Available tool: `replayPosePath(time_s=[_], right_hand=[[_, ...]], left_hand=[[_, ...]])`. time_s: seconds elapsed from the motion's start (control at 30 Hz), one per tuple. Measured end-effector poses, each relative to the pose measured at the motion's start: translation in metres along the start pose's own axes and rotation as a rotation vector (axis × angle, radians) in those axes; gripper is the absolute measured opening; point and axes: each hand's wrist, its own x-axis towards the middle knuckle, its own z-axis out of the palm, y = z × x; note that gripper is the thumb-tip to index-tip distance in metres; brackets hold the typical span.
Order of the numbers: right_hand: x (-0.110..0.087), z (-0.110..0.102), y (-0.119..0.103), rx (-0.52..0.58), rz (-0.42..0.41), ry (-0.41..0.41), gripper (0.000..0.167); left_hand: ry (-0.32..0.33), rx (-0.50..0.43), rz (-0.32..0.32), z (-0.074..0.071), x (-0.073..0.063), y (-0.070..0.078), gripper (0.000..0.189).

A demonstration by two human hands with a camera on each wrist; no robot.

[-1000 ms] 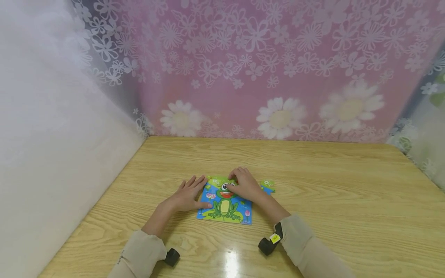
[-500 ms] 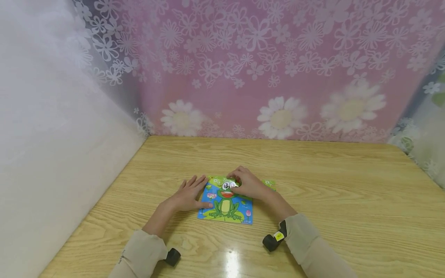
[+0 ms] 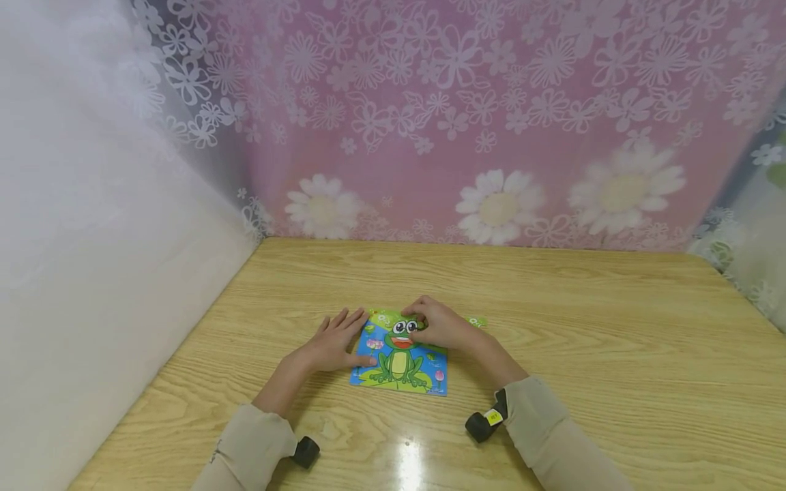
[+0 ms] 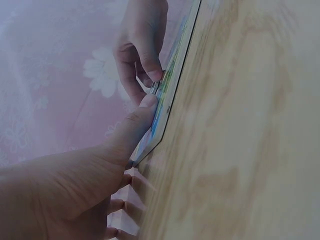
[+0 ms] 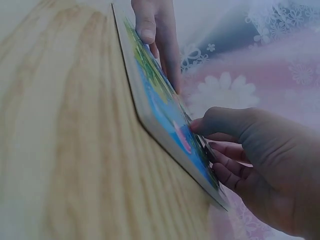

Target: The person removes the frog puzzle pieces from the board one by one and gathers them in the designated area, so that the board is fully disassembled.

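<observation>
Frog puzzle lies flat on the wood-grain bench, in front of me and between my two hands. Picture side faces up: a green frog with large white eyes and a red mouth, seated on a leaf, blue ground around it, pink flowers at both sides.

Left hand: spread, fingers straight, placed at the puzzle's left edge. My thumb reaches over that edge and rests on the printed face; the other fingers point away from me, beside the board. It grips nothing.

Right hand: thumb and fingers curled, pinching a puzzle piece at the upper part of the picture, beside the frog's eyes. In the right wrist view the piece shows as a thin dark edge between thumb and fingers; its outline is mostly hidden. The hand also covers the puzzle's upper right area, so I cannot tell how that corner lies.

Green corner piece with a white flower shows just beyond the right hand, partly covered by it.

Both forearms are in pale sleeves. Black wrist camera with a yellow label sits at my right cuff. Pink floral curtain hangs behind the bench.
</observation>
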Motion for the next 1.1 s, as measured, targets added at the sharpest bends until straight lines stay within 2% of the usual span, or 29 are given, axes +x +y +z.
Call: replayPosePath(time_s=[0.4,0.6,0.9,1.1], right_hand=[[-0.002,-0.002,0.002,-0.032,-0.022,0.015,0.037],[-0.013,-0.011,0.002,-0.007,-0.031,0.008,0.035],[-0.033,-0.030,0.005,-0.031,-0.011,0.027,0.032],[-0.045,-0.039,0.015,-0.036,-0.040,0.037,0.032]], left_hand=[[-0.013,0.008,-0.001,-0.001,0.000,0.003,0.093],[-0.009,0.023,0.000,0.001,0.000,0.003,0.093],[0.002,0.026,0.004,0.004,0.002,-0.003,0.095],[0.004,0.021,-0.001,0.003,0.002,-0.003,0.095]])
